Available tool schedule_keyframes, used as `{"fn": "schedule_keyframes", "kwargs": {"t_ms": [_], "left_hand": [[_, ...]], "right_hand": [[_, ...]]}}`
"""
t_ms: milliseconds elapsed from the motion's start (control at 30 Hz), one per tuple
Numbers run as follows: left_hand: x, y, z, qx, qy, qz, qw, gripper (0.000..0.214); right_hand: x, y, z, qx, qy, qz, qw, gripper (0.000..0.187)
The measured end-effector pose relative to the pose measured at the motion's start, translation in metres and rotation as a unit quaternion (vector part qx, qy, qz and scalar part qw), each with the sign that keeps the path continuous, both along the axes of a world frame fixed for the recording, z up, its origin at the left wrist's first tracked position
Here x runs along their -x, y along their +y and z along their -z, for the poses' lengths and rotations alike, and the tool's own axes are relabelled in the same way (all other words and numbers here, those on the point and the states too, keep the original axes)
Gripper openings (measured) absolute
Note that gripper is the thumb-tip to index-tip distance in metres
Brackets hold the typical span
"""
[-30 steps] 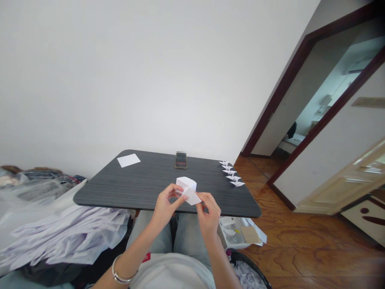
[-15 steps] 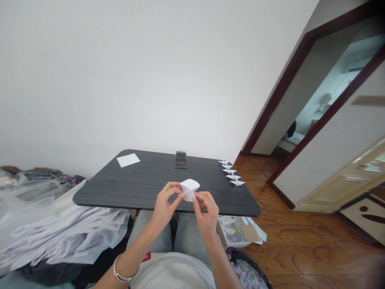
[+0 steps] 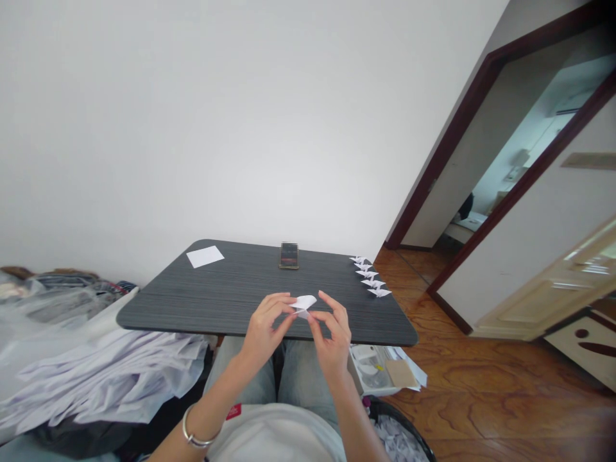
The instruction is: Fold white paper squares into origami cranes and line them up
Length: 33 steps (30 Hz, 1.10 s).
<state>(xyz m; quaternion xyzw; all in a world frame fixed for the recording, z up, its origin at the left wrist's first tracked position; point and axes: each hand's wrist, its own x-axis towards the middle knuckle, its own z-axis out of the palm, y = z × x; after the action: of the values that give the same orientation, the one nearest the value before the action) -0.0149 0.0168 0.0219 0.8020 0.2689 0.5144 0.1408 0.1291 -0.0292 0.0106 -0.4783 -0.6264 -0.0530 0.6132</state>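
Watching remotely, I am seeing the left hand and right hand pinching a folded white paper from both sides, just above the near edge of a dark wood-grain table, while five paper cranes are standing along that table's right edge.

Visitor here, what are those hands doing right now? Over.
Left hand pinching folded white paper. Right hand close beside it, contact unclear. Paper held above dark table. Nothing between hands and paper.
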Motion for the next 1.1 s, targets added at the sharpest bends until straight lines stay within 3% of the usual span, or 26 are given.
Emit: {"fn": "schedule_keyframes", "kwargs": {"t_ms": [133, 267, 400, 533, 667, 833, 1100], "left_hand": [[0.0, 0.0, 0.001, 0.026, -0.028, 0.016, 0.999, 0.005], [-0.001, -0.002, 0.003, 0.107, -0.061, 0.032, 0.992, 0.004], [-0.003, -0.005, -0.001, 0.183, -0.087, 0.019, 0.979, 0.012], [-0.004, -0.007, -0.008, 0.232, -0.06, 0.047, 0.97, 0.015], [-0.005, -0.006, -0.009, 0.284, -0.078, 0.072, 0.953, 0.022], [-0.006, -0.003, -0.006, 0.358, -0.142, 0.126, 0.914, 0.024], [-0.009, 0.0, -0.002, 0.408, -0.162, 0.141, 0.887, 0.023]], "right_hand": [[-0.003, 0.002, 0.0, -0.005, -0.016, -0.026, 1.0, 0.009], [-0.004, 0.002, 0.001, 0.007, -0.011, -0.036, 0.999, 0.007], [-0.002, 0.002, 0.006, 0.02, 0.027, -0.043, 0.999, 0.006], [0.0, 0.003, 0.012, 0.054, 0.094, -0.043, 0.993, 0.001], [0.003, 0.001, 0.006, 0.108, 0.178, -0.078, 0.975, 0.016], [0.003, 0.001, -0.002, 0.209, 0.23, -0.157, 0.937, 0.013], [0.0, 0.001, -0.003, 0.242, 0.169, -0.159, 0.942, 0.018]]}}
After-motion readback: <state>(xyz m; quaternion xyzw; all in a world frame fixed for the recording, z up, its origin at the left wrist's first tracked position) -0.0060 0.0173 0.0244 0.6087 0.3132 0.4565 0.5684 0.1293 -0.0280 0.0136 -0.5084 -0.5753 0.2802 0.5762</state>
